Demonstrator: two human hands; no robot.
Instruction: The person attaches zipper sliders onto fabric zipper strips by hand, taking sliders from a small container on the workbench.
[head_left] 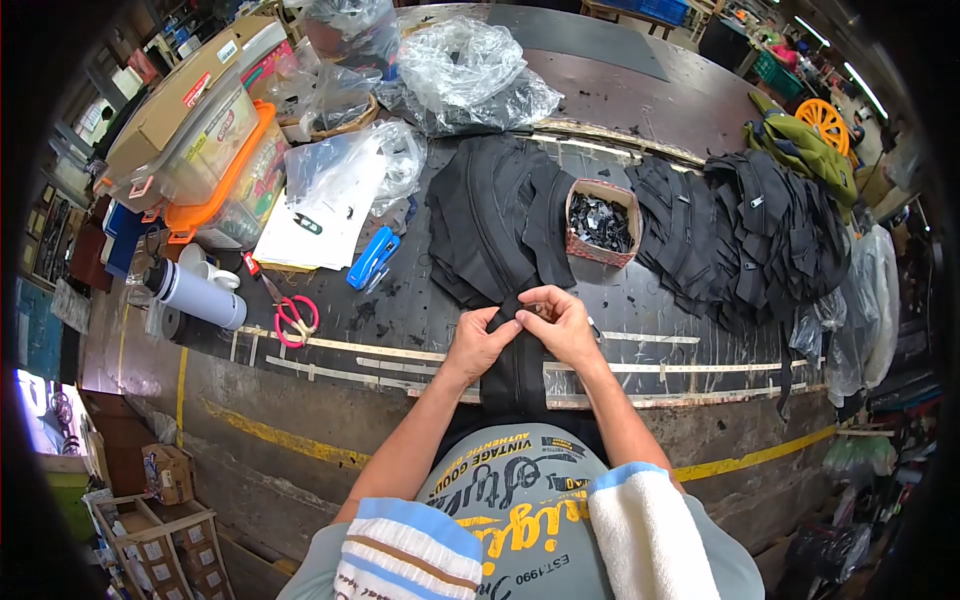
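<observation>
My left hand [482,343] and my right hand [558,325] meet at the table's front edge, each with thumb and fingers pinched on a black fabric piece [515,375]. The strip hangs down from them toward my lap. Just beyond my hands lies a stack of black fabric pieces [490,215] with zippers. Right of that stack stands a patterned box [603,222] holding small black bits. More black pieces with zipper pulls [755,235] are heaped farther right. Whatever small part sits between my fingertips is too small to make out.
Pink-handled scissors [295,320], a blue stapler [374,257], papers [318,222] and a white bottle [197,294] lie or stand at the left. Behind them are plastic bins [225,165]. Clear plastic bags [465,75] lie at the back, green fabric [800,150] at the right.
</observation>
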